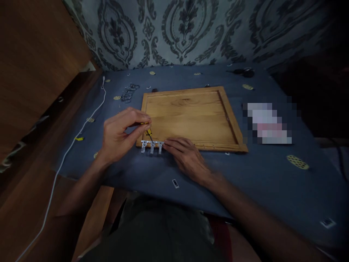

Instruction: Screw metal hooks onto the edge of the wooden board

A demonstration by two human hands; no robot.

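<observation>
A framed wooden board (185, 116) lies flat on the blue cloth. Along the near-left part of its frame sits a silver metal hook rail (152, 146) with three hooks hanging over the edge. My left hand (120, 131) pinches a yellow-handled screwdriver (148, 130) above the rail. Its shaft slants down to the rail near the middle hook; the exact contact at the tip is too small to tell. My right hand (188, 156) lies with its fingers over the board's near edge, fingertips at the rail's right end.
Several metal hooks (128, 92) lie in a heap behind my left hand. A white cable (79, 134) runs down the left side, by a small yellow piece (79, 138). A dark tool (244, 72) lies at the back right. A blurred-out item (269, 123) is right of the board.
</observation>
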